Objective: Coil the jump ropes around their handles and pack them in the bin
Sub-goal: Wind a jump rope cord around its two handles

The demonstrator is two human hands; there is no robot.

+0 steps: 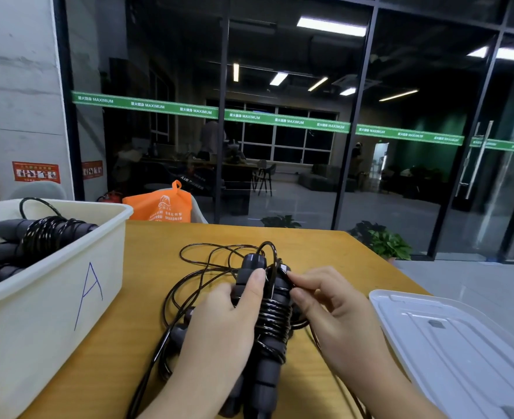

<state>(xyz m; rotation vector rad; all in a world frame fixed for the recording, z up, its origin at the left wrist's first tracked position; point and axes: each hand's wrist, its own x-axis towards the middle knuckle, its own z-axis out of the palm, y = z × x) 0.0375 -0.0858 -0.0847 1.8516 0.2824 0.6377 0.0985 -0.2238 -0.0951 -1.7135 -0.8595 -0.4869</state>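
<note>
Mid-coil here: the left hand (228, 316) wraps its grip round the paired handles (265, 337), thumb pressed along the upper one, holding them upright over the bench (147, 297); the right hand (331, 306) pinches the black cord (189, 285) between thumb and fingertips just beside the handle tops, feeding the next turn; several tight glossy turns already sit round the middle of the handles, while a good deal of slack lies in loose loops on the yellow wood, so I'd judge this rope only partly wound; the next move calls for keeping tension on that thin, springy, plastic-coated cord so the turns don't slip off the ribbed, matte grey foam; the bin (68, 267), off-white smooth plastic marked with a blue A, stands to the left and holds coiled ropes (38, 234) already; its translucent lid (461, 340) lies flat to the right.
</note>
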